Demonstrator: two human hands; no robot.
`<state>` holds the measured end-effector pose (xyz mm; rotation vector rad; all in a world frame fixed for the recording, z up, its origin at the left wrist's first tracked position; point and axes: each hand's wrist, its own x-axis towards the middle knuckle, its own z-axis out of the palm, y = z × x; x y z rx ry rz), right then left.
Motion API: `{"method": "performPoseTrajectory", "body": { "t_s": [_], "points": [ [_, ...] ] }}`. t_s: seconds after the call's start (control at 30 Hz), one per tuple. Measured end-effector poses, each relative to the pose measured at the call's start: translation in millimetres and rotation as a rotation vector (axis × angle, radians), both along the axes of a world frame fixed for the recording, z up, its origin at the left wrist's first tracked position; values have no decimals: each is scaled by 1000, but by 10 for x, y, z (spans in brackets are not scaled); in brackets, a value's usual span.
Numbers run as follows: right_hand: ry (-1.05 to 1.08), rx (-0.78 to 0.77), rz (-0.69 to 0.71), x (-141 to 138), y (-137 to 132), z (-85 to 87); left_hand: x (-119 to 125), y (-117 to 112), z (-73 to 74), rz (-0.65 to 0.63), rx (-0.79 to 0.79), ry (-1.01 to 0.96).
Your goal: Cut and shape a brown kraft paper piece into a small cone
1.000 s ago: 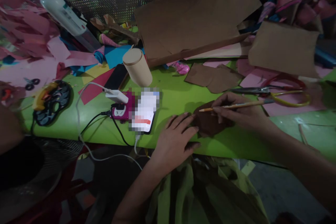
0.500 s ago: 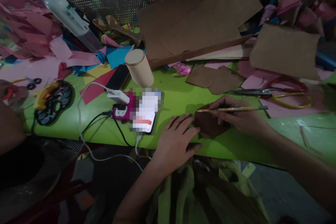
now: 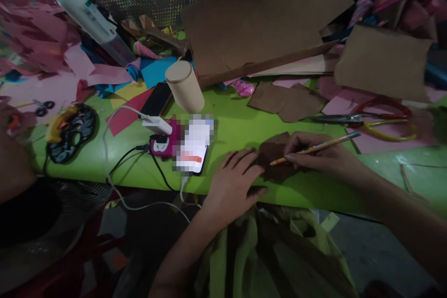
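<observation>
Between my fingers and thumb, my right hand (image 3: 309, 149) grips a wooden pencil (image 3: 328, 143), its tip pointing left and down at a dark brown piece of paper (image 3: 274, 148). That brown piece lies flat on the green table (image 3: 233, 121), its right part under my right hand. My left hand (image 3: 239, 177) lies palm down on the table, fingers apart, with the fingertips at the left edge of the brown piece. A lit phone (image 3: 195, 144), its screen blurred out, lies left of my left hand with a white cable plugged in.
Large scissors (image 3: 363, 121) lie beyond my right hand. A magenta power socket (image 3: 164, 142), a tan cylinder (image 3: 185, 86) and a dark phone (image 3: 157, 99) stand or lie to the left. Brown sheets (image 3: 261, 23) and coloured paper line the back. Another person is at the left edge.
My right hand has moved the pencil tip down and slightly right, from the upper edge onto the middle of the brown piece. My left hand has stayed nearly still.
</observation>
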<state>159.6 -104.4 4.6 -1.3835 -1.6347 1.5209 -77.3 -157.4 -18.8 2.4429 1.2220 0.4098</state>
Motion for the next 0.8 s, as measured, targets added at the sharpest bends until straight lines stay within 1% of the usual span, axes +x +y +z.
{"method": "performPoseTrajectory", "body": {
  "t_s": [0.1, 0.23, 0.47, 0.57, 0.7, 0.8],
  "points": [
    [16, -43, 55, 22, -25, 26, 5, 4, 2, -1, -3, 5],
    [-2, -61, 120, 50, -64, 31, 6, 9, 1, 0, -2, 10],
    [-10, -124, 111, 92, -79, 30, -6, 7, 19, -20, 11, 29],
    [15, -127, 63, 78, -42, 18, -8, -2, 22, -17, 23, 37],
    [39, 1, -66, -9, 20, -35, -8, -18, 16, -11, 26, 26],
    [13, 53, -115, -77, 53, -71, -12, -25, 8, -7, 19, 21]
  ]
}}
